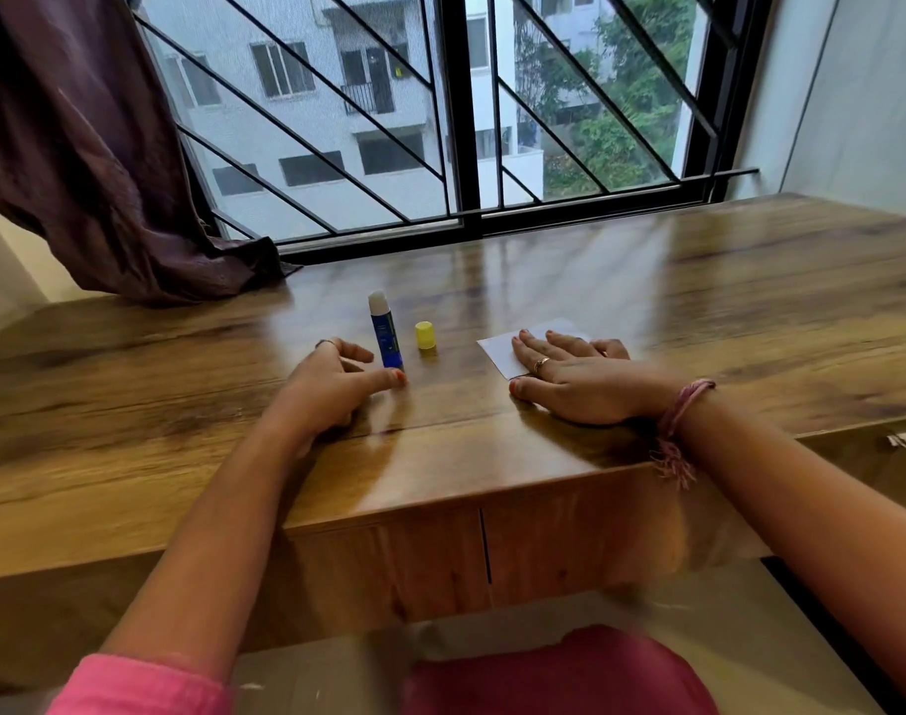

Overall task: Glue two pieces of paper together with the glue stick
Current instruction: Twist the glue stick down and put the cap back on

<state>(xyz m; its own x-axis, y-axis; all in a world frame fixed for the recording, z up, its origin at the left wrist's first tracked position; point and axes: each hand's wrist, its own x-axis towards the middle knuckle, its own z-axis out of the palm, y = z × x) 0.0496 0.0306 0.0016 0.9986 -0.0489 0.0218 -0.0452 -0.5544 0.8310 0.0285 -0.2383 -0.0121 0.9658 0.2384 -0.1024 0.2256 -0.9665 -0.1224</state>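
Observation:
A blue glue stick (386, 330) stands upright and uncapped on the wooden table (750, 281), its white glue tip showing. Its yellow cap (425, 335) stands just to the right of it. My left hand (332, 384) rests on the table beside the stick's base, fingers loosely curled, thumb tip touching or nearly touching the bottom of the stick. White paper (502, 353) lies flat to the right. My right hand (569, 379) lies palm down on it with fingers spread, covering most of it. Whether it is one sheet or two I cannot tell.
A barred window (466, 121) runs along the table's far edge. A dark purple curtain (79, 147) hangs at the left and drapes onto the table's back left corner. The table's front edge (440, 508) is close to my body, with a drawer front below.

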